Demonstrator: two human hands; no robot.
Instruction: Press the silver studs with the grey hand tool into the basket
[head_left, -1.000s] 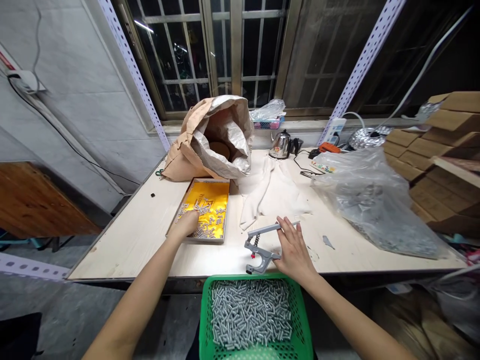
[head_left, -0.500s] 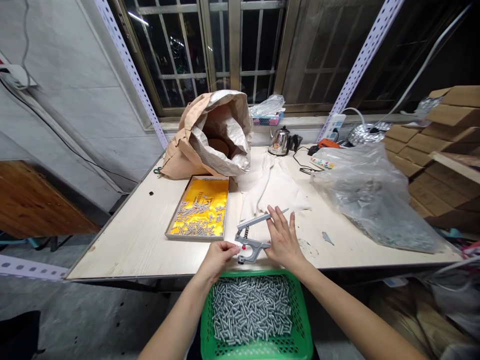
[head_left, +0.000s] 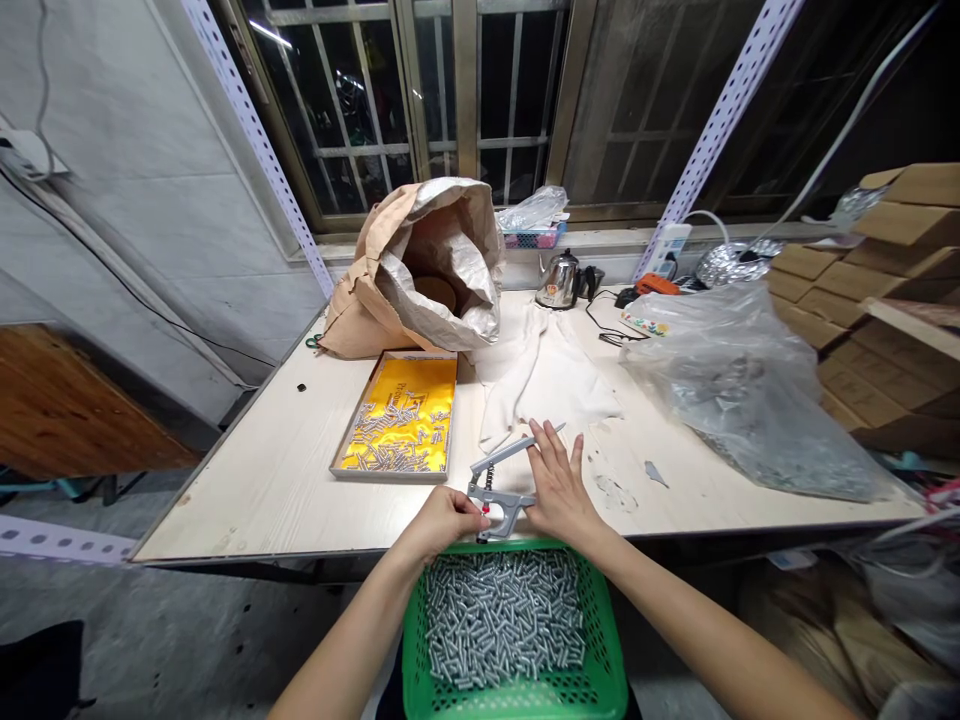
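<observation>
Left fingers: left hand [head_left: 442,520] pinched narrow at the jaw end of the grey hand press [head_left: 501,480].
Right fingers: right hand [head_left: 556,490] spread flat, resting on the press handle.
Press: at the table [head_left: 262,470] front edge, just above the green basket [head_left: 517,625].

We note a pale wooden table [head_left: 285,470] carrying a yellow-lined tray [head_left: 401,418], brown paper sack [head_left: 420,270], white cloth [head_left: 547,380], kettle [head_left: 559,283], clear plastic bag [head_left: 750,400], and grey press tool [head_left: 499,485].

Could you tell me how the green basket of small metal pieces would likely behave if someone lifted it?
The green basket is filled across with grey metal pieces, so it is probably heavy for its size. Its perforated plastic walls may flex. The loose pieces would likely slide if it tilts.
</observation>
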